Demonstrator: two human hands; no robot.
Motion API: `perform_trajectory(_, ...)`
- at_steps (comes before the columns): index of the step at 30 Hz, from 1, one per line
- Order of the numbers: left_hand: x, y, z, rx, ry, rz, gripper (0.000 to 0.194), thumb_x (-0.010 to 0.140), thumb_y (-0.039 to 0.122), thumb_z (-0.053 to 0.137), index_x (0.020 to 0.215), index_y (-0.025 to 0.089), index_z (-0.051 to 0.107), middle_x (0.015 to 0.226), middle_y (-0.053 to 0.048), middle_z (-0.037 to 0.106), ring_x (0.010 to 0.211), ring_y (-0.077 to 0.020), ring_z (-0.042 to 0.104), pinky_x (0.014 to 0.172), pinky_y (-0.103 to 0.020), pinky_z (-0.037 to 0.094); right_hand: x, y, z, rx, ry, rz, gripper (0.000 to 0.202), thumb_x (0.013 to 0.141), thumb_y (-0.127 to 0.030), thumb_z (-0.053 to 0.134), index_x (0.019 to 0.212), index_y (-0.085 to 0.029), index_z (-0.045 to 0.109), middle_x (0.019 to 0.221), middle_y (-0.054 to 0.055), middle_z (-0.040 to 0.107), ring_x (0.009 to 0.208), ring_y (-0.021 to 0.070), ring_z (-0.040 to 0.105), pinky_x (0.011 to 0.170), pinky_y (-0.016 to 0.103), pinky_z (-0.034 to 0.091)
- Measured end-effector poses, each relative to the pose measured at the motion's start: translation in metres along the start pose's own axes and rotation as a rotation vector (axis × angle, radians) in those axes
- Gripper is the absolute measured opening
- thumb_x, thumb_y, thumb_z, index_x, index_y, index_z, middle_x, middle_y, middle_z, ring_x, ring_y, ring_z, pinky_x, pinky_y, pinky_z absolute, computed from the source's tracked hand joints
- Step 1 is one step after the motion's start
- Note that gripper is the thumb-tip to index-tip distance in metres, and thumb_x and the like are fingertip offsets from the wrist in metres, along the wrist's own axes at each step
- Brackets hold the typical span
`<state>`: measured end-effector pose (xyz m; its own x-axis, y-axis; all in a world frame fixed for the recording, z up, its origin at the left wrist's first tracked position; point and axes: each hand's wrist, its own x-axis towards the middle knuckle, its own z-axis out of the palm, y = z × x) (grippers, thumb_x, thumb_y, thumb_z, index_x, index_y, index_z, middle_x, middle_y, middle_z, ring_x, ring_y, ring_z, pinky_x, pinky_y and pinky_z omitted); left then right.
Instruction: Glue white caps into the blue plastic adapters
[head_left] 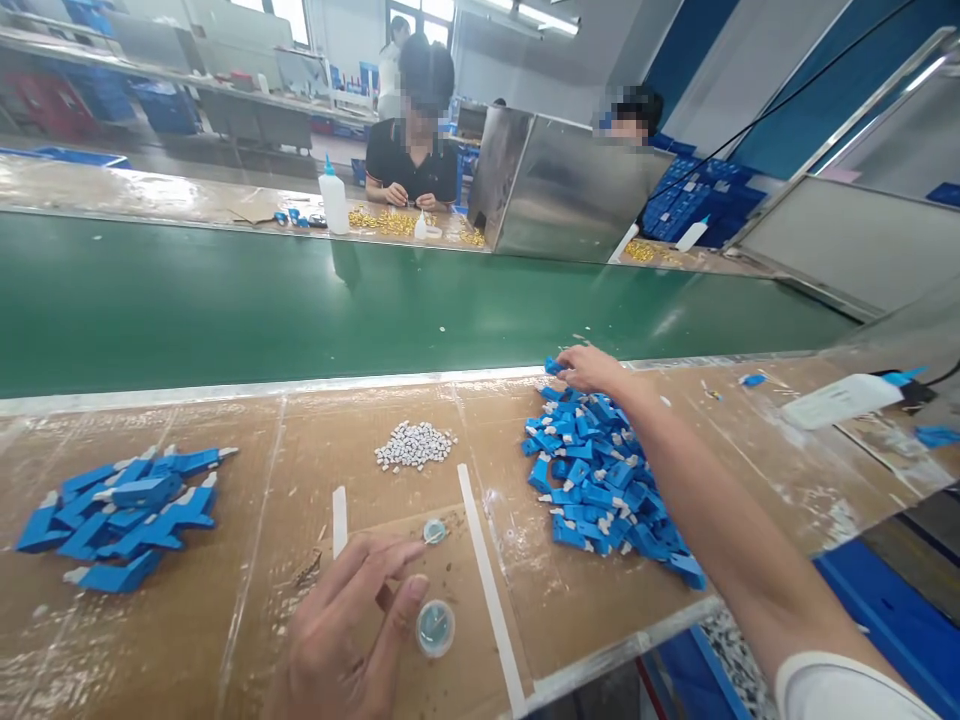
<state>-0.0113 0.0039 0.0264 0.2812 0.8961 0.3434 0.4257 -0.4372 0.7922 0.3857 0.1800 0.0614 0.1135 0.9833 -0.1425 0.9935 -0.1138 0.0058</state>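
A long, smooth green belt (420, 310) runs across the view beyond a brown, cardboard-covered table (577, 620). On the table's right half lies a large heap of small, angular blue plastic pieces with white tips (600, 480). The right arm (720, 530), bare below a white sleeve (821, 690), slants forward and inward past the heap's right side, its elbow low and its wrist near the far table edge. A smaller group of long blue plastic pieces with white tips (135, 510) lies at the left. The left hand (341, 620) is held low at the near middle, its fingers curved and its thumb parted from them, leaving a gap. The right hand (589, 370) points leftward, palm down, fingertips closed in a pinch on one blue piece (553, 366) at the heap's far end; whether that piece is lifted clear is hard to tell. Between the two blue groups sits a low pile of little greyish-white bits (416, 445). A round, clear plastic cup (436, 628) stands just beside the left thumb, and a smaller clear dish (434, 531) beside the index fingertip.
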Motion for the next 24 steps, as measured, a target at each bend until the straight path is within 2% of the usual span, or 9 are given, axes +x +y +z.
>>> perform_trajectory(3, 0.002, 0.003, 0.004, -0.055, -0.041, -0.004, 0.023, 0.094, 0.029, 0.062, 0.115, 0.029, 0.072, 0.106, -0.004, 0.074, 0.086, -0.0198, 0.071, 0.077, -0.030, 0.060, -0.046, -0.019, -0.015, 0.089, 0.056, -0.099, 0.019, 0.100, -0.024, 0.057, 0.113, -0.016, 0.068, 0.110, 0.010, 0.072, 0.102, 0.0224, 0.067, 0.089, 0.033, 0.051)
perform_trajectory(5, 0.005, 0.007, 0.009, -0.097, -0.085, 0.001, 0.029, 0.095, 0.026, 0.062, 0.123, 0.029, 0.067, 0.107, -0.004, 0.073, 0.086, -0.0185, 0.071, 0.076, -0.029, 0.061, -0.088, -0.040, -0.016, 0.197, 0.084, -0.250, 0.020, 0.100, -0.028, 0.056, 0.117, -0.023, 0.067, 0.111, 0.005, 0.072, 0.099, 0.0186, 0.066, 0.086, 0.028, 0.050)
perform_trajectory(8, 0.011, 0.015, 0.020, -0.142, -0.092, 0.030, 0.045, 0.096, 0.023, 0.061, 0.140, 0.028, 0.055, 0.120, -0.007, 0.069, 0.092, -0.0174, 0.071, 0.081, -0.031, 0.061, -0.150, -0.075, -0.008, 0.481, 0.172, -0.583, 0.017, 0.099, -0.028, 0.059, 0.111, -0.021, 0.068, 0.098, 0.006, 0.069, 0.087, 0.0202, 0.063, 0.078, 0.032, 0.048)
perform_trajectory(10, 0.015, 0.020, 0.027, -0.150, -0.063, 0.098, 0.048, 0.095, 0.020, 0.062, 0.142, 0.028, 0.053, 0.132, -0.010, 0.063, 0.093, -0.0169, 0.071, 0.086, -0.034, 0.061, -0.179, -0.094, 0.001, 0.596, 0.191, -0.690, 0.019, 0.099, -0.026, 0.059, 0.114, -0.022, 0.068, 0.090, 0.006, 0.065, 0.081, 0.0208, 0.060, 0.075, 0.033, 0.046)
perform_trajectory(12, 0.017, 0.024, 0.033, -0.136, -0.048, 0.184, 0.045, 0.094, 0.016, 0.063, 0.137, 0.027, 0.057, 0.133, -0.010, 0.063, 0.099, -0.0183, 0.070, 0.092, -0.036, 0.059, -0.197, -0.108, 0.007, 0.666, 0.201, -0.728, 0.024, 0.098, -0.024, 0.060, 0.121, -0.024, 0.066, 0.088, 0.005, 0.062, 0.078, 0.0207, 0.058, 0.070, 0.033, 0.046)
perform_trajectory(15, 0.017, 0.029, 0.037, -0.101, -0.027, 0.270, 0.041, 0.093, 0.011, 0.062, 0.131, 0.025, 0.060, 0.122, -0.009, 0.069, 0.111, -0.0213, 0.067, 0.096, -0.036, 0.057, -0.208, -0.120, 0.012, 0.695, 0.236, -0.736, 0.030, 0.098, -0.020, 0.059, 0.127, -0.026, 0.064, 0.089, 0.005, 0.061, 0.076, 0.0202, 0.057, 0.066, 0.032, 0.046)
perform_trajectory(18, 0.013, 0.029, 0.033, -0.116, -0.056, 0.238, 0.034, 0.093, 0.012, 0.061, 0.125, 0.024, 0.064, 0.114, -0.008, 0.072, 0.106, -0.0207, 0.068, 0.093, -0.034, 0.057, -0.212, -0.125, 0.016, 0.776, 0.244, -0.690, 0.027, 0.097, -0.021, 0.060, 0.124, -0.026, 0.065, 0.090, 0.006, 0.065, 0.078, 0.0202, 0.060, 0.069, 0.034, 0.050)
perform_trajectory(21, 0.007, 0.021, 0.025, -0.320, -0.135, -0.038, 0.020, 0.094, 0.024, 0.063, 0.113, 0.021, 0.069, 0.105, -0.008, 0.072, 0.094, -0.0192, 0.069, 0.081, -0.029, 0.058, -0.220, -0.126, 0.029, 0.996, 0.209, -0.473, 0.025, 0.095, -0.027, 0.067, 0.120, -0.026, 0.067, 0.099, 0.007, 0.070, 0.082, 0.0204, 0.064, 0.076, 0.035, 0.055)
perform_trajectory(24, 0.001, 0.007, 0.018, -0.652, -0.194, -0.413, 0.025, 0.095, 0.039, 0.062, 0.102, 0.016, 0.070, 0.087, -0.006, 0.071, 0.074, -0.0152, 0.066, 0.066, -0.025, 0.055, -0.228, -0.129, 0.053, 1.215, 0.137, -0.231, 0.020, 0.091, -0.032, 0.073, 0.110, -0.025, 0.072, 0.098, 0.006, 0.070, 0.083, 0.0196, 0.066, 0.072, 0.031, 0.057)
